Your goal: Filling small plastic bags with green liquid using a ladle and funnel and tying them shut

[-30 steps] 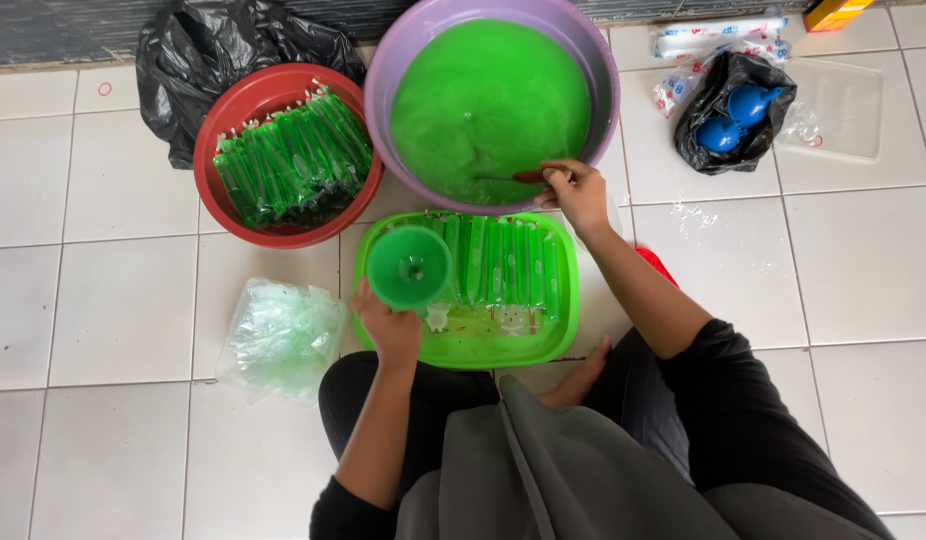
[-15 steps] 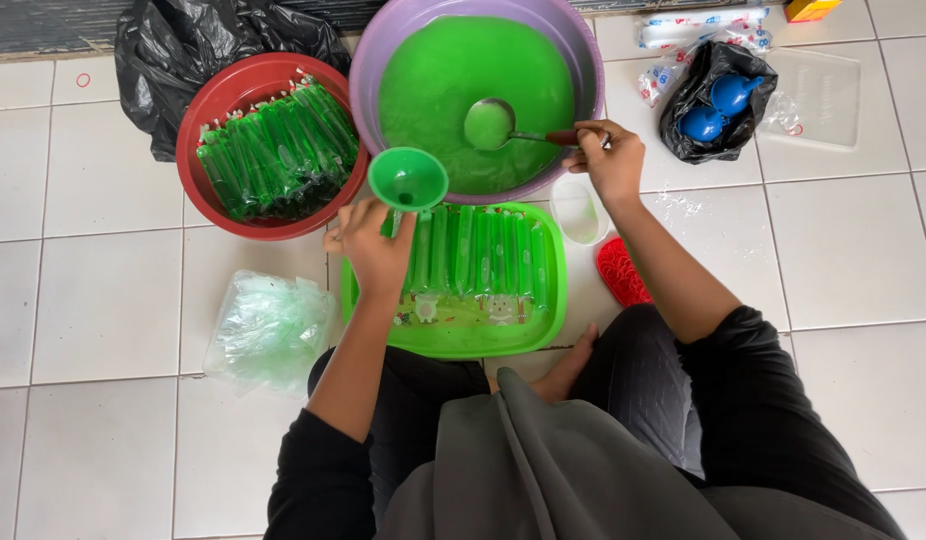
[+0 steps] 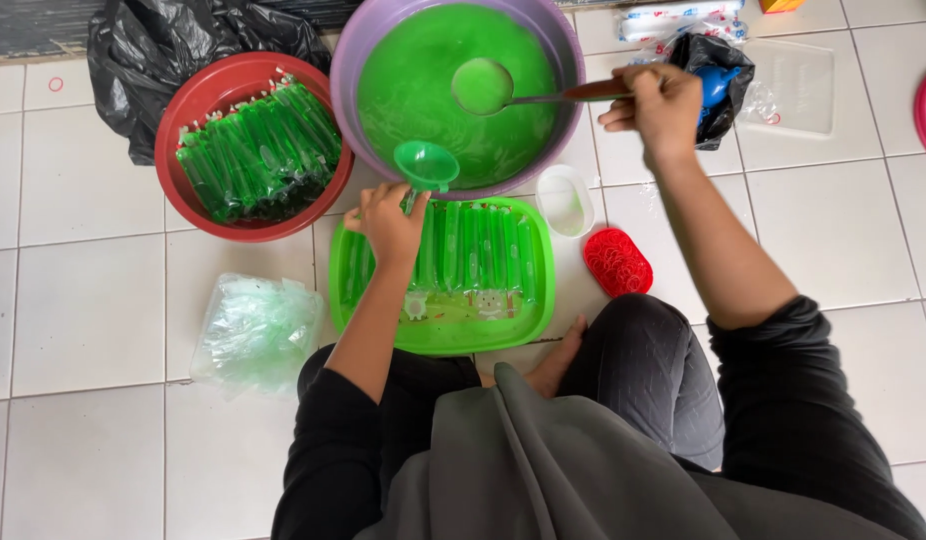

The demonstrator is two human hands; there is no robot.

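Over the purple basin, right hand grips a full ladle; left hand holds the funnel above the tray. A tilted ladle could spill liquid onto the floor.

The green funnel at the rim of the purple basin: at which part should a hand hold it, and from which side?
Grip the green funnel at its narrow spout under the cone, coming from below and the near side, as the left hand does. The wide mouth faces up and must stay free, since the right hand brings the ladle from the purple basin.
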